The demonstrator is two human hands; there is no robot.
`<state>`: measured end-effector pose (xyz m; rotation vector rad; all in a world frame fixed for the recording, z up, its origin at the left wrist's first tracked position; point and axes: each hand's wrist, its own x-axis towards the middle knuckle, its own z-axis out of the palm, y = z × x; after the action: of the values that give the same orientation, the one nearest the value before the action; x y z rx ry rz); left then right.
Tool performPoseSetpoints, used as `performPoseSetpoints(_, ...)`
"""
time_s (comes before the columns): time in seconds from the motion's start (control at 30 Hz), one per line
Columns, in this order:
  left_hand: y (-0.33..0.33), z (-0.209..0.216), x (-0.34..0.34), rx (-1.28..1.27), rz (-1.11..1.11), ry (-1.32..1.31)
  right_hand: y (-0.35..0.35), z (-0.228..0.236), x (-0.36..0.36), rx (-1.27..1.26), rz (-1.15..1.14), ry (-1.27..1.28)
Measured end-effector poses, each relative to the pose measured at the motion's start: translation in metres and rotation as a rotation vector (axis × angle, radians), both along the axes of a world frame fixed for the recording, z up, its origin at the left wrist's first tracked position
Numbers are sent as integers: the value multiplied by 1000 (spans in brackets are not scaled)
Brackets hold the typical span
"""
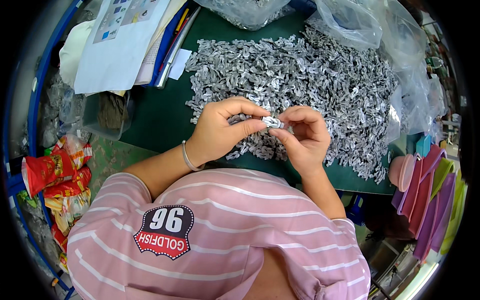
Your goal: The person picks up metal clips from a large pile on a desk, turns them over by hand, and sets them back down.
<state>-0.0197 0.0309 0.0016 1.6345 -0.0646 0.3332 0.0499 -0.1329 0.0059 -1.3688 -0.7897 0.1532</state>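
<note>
Between the fingertips of both hands is a small grey metal piece with rounded loops [271, 122]. My left hand [222, 127] pinches its left end with thumb and forefinger, and a silver bangle [187, 156] circles that wrist. My right hand [306, 135] pinches the other end, its remaining fingers curled. Both hands are just above the near edge of a wide pile of similar grey metal pieces [280, 70], spread over a dark green table [150, 117]. The exact shape of the held piece is partly hidden by my fingers.
Papers [117, 50], pens and a metal ruler [172, 47] lie at the far left, above a clear plastic bin [120, 131]. Clear plastic bags [350, 22] stand at the back and right. Red snack packets [52, 170] are on the left; coloured cloth-like strips [425, 195] hang at right.
</note>
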Motion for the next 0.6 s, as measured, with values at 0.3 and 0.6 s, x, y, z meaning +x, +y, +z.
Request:
performPoseSetpoints(0.3, -1, -3, -7, -658, -157, 456, 1, 3, -4, -13, -10, -76)
performPoseSetpoints(0.6, 17, -12, -11, -1150, -383, 159, -6, -2, 22, -516, -195, -269)
